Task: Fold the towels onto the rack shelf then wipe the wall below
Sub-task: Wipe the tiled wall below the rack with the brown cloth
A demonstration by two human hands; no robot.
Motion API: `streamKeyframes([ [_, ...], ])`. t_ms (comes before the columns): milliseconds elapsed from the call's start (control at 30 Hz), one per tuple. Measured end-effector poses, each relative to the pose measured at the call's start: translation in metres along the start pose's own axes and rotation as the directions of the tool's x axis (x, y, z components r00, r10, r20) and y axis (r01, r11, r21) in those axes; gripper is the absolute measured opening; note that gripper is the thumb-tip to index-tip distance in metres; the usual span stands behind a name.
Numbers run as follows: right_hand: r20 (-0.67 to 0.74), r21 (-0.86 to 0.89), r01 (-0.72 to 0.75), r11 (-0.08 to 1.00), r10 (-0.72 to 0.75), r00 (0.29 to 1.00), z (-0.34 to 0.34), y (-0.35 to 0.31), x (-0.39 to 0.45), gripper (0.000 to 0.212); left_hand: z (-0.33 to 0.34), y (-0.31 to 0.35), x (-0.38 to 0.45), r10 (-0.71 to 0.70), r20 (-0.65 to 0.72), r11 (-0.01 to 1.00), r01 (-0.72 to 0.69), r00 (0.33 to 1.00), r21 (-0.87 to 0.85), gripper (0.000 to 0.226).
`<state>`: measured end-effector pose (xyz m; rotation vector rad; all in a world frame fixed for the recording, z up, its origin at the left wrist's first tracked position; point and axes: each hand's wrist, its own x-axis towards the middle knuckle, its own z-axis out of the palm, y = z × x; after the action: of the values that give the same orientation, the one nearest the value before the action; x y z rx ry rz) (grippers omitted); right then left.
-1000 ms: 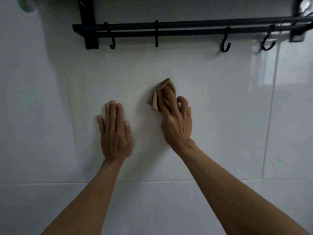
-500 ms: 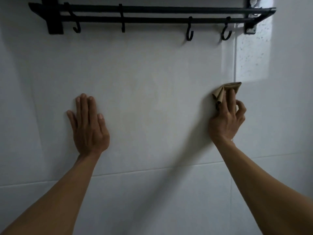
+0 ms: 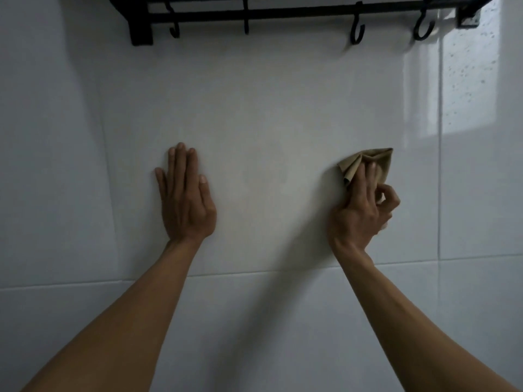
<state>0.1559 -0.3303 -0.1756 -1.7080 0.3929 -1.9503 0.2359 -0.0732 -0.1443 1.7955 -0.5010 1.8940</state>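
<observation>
A crumpled tan cloth (image 3: 368, 162) sits against the white tiled wall (image 3: 268, 108), pinned there by the right hand (image 3: 363, 209), whose fingers curl round it and grasp it. Well apart to the left, the left hand (image 3: 185, 202) lies flat on the same tile, fingers straight and holding nothing. Above both runs the black rack (image 3: 283, 12) with its hooks (image 3: 357, 31).
</observation>
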Motion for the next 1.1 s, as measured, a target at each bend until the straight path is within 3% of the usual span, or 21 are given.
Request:
streamKeyframes([
  [233,0.132,0.110,0.139,0.984,-0.153,0.979,0.041,-0.107,-0.073,0.069,-0.010,-0.010,0.000,0.027,0.043,0.991,-0.021,0.999,-0.133,0.050],
  [367,0.244,0.227,0.323,0.919,-0.375,0.895,0.055,-0.154,-0.107,0.052,-0.025,-0.022,0.004,-0.002,0.079,0.964,0.023,0.997,-0.266,0.050],
  [533,0.269,0.291,0.393,0.873,-0.468,0.842,0.065,-0.168,-0.124,0.048,-0.044,-0.038,0.008,-0.047,0.098,0.941,0.077,0.994,-0.330,0.049],
  [700,0.296,0.342,0.493,0.800,-0.589,0.752,0.058,-0.163,-0.128,0.053,-0.053,-0.054,-0.003,-0.092,0.064,0.948,0.107,0.994,-0.299,0.045],
  [833,0.301,0.425,0.618,0.661,-0.747,0.592,0.046,-0.150,-0.146,0.052,-0.060,-0.053,-0.021,-0.125,0.039,0.957,0.131,0.991,-0.261,0.042],
  [967,0.399,0.540,0.492,0.683,-0.722,0.565,0.031,-0.144,-0.159,0.050,-0.074,-0.046,-0.050,-0.281,0.092,0.921,0.295,0.955,-0.255,0.041],
  [1100,0.579,0.620,0.271,0.736,-0.662,0.476,0.017,-0.141,-0.156,0.051,-0.087,-0.032,-0.067,-0.505,0.209,0.788,0.546,0.838,-0.285,0.040],
])
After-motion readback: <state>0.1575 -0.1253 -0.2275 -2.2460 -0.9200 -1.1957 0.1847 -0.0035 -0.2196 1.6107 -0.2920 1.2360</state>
